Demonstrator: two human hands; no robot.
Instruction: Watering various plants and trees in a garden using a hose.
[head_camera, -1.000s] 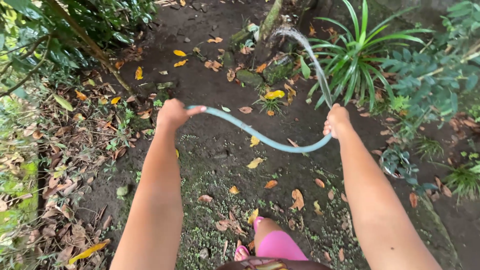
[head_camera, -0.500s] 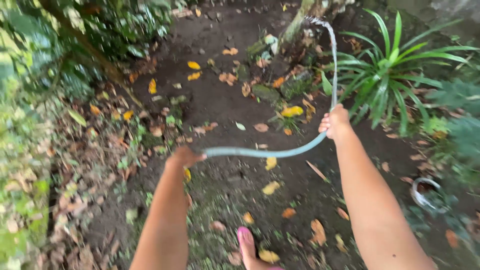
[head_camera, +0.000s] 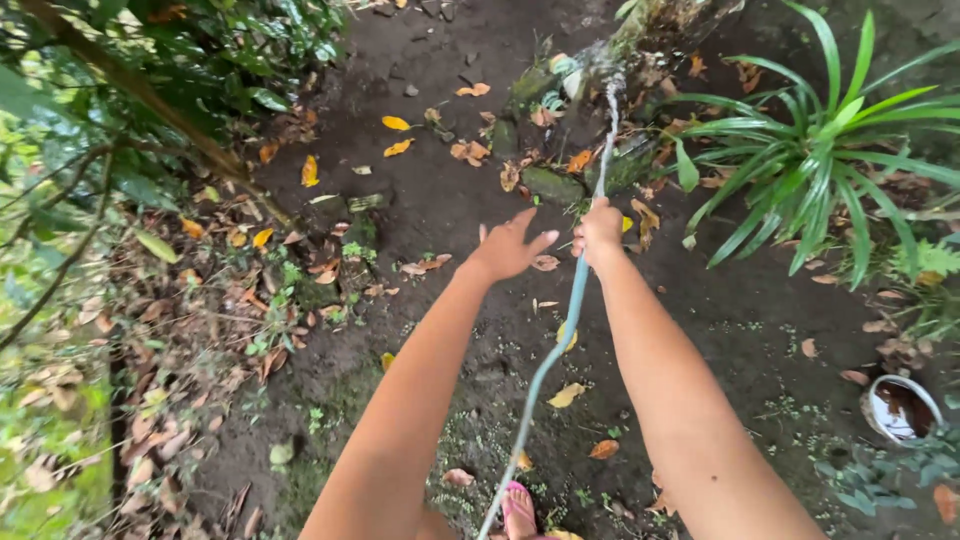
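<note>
My right hand (head_camera: 598, 233) grips the end of a pale blue garden hose (head_camera: 549, 366). A thin stream of water (head_camera: 607, 128) shoots from it toward the base of a tree trunk (head_camera: 655, 22) among mossy stones. From that fist the hose hangs down between my two arms, past my foot in a pink sandal (head_camera: 518, 510). My left hand (head_camera: 510, 245) is stretched out just left of the hose with its fingers spread, holding nothing.
Dark wet soil with scattered yellow and brown leaves lies ahead. A spiky green plant (head_camera: 815, 160) stands at the right, leafy bushes (head_camera: 170, 70) at the left. A small round pot (head_camera: 903, 408) sits at the lower right.
My left hand let go of the hose and moved up beside my right hand. The hose now hangs straight down instead of arching between the hands. The water stream swung left toward the trunk base.
</note>
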